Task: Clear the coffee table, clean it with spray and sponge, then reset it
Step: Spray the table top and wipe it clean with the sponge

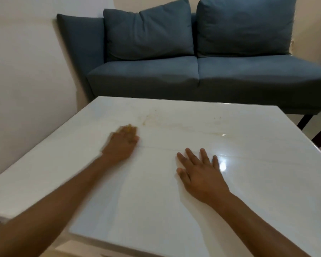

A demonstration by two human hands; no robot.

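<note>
Scrubbing the bench with the sponge

The left hand, blurred, closes its grip over a yellow sponge left of centre; the right hand lies flat, fingers spread, holding nothing. Press firmly towards the brownish stains just above. The white bench shines; a blue sofa fills the upper frame.
</note>
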